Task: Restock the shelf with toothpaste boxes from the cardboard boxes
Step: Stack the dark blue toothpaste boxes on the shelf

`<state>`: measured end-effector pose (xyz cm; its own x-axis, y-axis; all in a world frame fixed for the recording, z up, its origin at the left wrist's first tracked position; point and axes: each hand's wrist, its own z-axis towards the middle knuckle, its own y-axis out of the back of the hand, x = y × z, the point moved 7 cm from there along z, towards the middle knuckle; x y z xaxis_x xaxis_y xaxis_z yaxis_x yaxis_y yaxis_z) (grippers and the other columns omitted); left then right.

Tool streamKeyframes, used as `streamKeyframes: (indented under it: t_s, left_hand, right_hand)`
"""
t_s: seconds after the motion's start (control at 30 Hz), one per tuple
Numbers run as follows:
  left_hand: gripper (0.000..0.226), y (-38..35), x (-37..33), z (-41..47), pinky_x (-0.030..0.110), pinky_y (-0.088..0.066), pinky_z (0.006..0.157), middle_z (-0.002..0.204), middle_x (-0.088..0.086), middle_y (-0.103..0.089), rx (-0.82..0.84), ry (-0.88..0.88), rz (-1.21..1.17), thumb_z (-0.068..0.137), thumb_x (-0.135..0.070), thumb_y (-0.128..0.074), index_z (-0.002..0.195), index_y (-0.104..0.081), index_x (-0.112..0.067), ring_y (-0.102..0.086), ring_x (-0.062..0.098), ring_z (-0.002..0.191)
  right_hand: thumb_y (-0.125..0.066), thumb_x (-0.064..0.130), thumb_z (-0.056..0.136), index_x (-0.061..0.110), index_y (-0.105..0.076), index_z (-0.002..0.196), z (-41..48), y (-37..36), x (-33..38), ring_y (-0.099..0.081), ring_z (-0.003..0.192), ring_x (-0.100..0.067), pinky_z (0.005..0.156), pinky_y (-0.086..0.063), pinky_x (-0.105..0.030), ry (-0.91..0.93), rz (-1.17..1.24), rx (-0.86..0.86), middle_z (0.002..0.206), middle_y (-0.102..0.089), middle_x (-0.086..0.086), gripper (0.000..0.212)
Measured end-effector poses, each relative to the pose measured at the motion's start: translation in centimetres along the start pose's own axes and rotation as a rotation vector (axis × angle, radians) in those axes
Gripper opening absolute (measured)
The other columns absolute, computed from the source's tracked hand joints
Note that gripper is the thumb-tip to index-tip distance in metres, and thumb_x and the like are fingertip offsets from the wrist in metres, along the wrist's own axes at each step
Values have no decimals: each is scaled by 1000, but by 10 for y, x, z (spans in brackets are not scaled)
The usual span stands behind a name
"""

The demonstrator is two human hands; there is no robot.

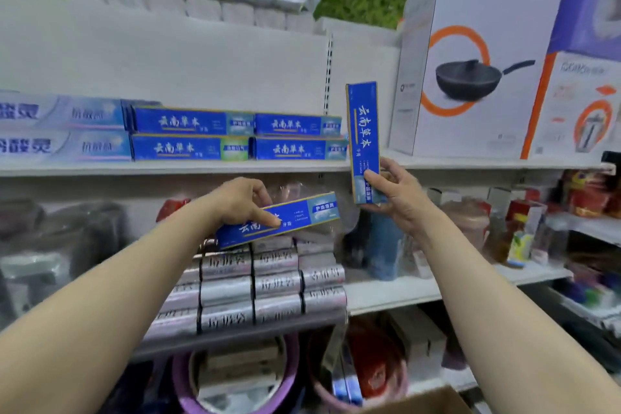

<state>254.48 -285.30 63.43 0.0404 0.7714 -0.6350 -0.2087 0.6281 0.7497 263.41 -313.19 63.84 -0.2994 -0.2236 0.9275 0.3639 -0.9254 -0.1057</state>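
The person holds two blue toothpaste boxes in front of the shelf (pixel 174 167). The left hand (pixel 242 202) grips one box (pixel 292 217) near its left end, with the fingers curled over the top and the thumb pressing the front; this box lies almost flat. The right hand (pixel 396 198) pinches the other box (pixel 364 131) at its bottom end, and this one stands straight up, just right of the four blue boxes stacked on the shelf (pixel 238 134). A corner of a cardboard box (pixel 433 402) shows at the bottom. These boxes look light and stiff, but thin card can dent if squeezed hard. Holding near the middle of the long sides would keep each box steady.
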Motion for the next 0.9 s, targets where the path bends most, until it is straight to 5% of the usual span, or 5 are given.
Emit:
streamKeyframes:
  t_s: [0.33, 0.8, 0.9]
  left_hand:
    - [40, 30, -23, 38, 31, -47, 71, 80, 1, -67, 30, -42, -18, 59, -27, -93, 88, -68, -15, -62, 17, 74]
    - [46, 47, -36, 50, 30, -47, 76, 92, 1, -62, 11, -27, 52, 60, -33, -92, 97, -67, -18, -58, 15, 79]
    - [45, 53, -37, 40, 29, -47, 74, 92, 0, -62, 13, -28, 56, 61, -32, -92, 97, -66, -19, -58, 13, 78]
  right_hand:
    - [-68, 13, 90, 17, -53, 130, 53, -15, 17, -72, 97, -27, 70, -61, -45, 64, 87, 31, 108, -71, -6, 43]
    - [-77, 3, 82, 19, -70, 117, 141, -4, 74, -63, 83, -20, 68, -60, -35, 226, -404, -12, 99, -66, -7, 40]
    - [-79, 1, 80, 18, -71, 116, 155, -8, 73, -64, 77, -17, 59, -55, -22, 228, -518, -23, 104, -67, -11, 41]
